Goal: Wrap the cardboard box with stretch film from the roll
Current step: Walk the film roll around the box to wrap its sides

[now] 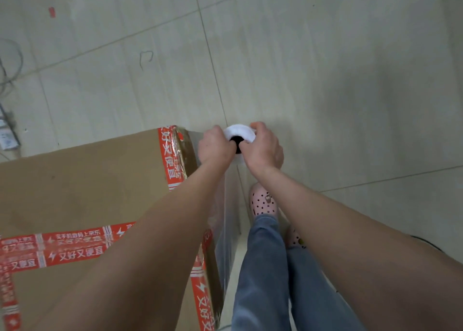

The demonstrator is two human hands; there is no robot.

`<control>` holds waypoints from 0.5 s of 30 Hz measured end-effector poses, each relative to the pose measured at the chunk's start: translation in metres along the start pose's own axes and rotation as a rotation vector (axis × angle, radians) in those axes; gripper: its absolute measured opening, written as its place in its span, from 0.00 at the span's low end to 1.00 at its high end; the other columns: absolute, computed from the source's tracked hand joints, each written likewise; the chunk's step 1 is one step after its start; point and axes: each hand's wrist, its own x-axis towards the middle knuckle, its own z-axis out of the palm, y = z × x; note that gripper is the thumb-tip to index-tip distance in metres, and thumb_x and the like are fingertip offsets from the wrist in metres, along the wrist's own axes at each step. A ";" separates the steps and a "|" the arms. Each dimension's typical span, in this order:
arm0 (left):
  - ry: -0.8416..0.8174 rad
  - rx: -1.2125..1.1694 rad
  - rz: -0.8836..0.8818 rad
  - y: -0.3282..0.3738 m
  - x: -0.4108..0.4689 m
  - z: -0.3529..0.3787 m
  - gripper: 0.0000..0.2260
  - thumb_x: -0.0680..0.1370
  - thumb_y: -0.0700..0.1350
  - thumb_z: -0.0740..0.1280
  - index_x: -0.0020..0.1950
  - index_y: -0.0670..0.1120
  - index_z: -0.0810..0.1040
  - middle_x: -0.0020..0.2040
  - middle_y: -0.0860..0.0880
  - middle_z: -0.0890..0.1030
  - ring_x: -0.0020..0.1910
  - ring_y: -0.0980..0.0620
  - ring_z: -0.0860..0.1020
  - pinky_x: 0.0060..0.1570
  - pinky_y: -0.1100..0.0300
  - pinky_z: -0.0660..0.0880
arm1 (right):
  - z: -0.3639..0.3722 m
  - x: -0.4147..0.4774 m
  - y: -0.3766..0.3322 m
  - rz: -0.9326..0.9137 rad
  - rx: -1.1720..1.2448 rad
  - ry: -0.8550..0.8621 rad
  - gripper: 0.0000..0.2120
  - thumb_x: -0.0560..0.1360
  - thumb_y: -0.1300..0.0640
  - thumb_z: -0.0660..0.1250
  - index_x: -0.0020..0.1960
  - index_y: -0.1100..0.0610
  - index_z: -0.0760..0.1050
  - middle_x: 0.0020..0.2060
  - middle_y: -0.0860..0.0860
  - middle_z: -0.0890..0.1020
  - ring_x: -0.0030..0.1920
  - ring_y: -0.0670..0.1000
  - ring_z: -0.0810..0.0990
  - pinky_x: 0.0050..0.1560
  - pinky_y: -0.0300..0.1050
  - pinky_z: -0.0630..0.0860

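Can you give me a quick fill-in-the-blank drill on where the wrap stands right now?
1. Both hands grip the top of the white ____, held upright past the box corner.
2. The tape on the box is ____ with white print.
3. Clear film stretches along the box's ____ side.
4. The shoes stand on a ____ floor.

Missing words: roll; red; right; tiled

packing or storage room: bare tiled floor, taped shipping carton, loose cables
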 end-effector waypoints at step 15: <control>-0.064 0.480 0.438 0.024 0.043 -0.019 0.10 0.76 0.41 0.62 0.57 0.43 0.74 0.54 0.44 0.76 0.51 0.42 0.78 0.38 0.56 0.67 | -0.001 0.030 -0.020 0.021 -0.033 -0.037 0.08 0.72 0.57 0.62 0.49 0.52 0.76 0.44 0.51 0.81 0.43 0.56 0.77 0.38 0.44 0.68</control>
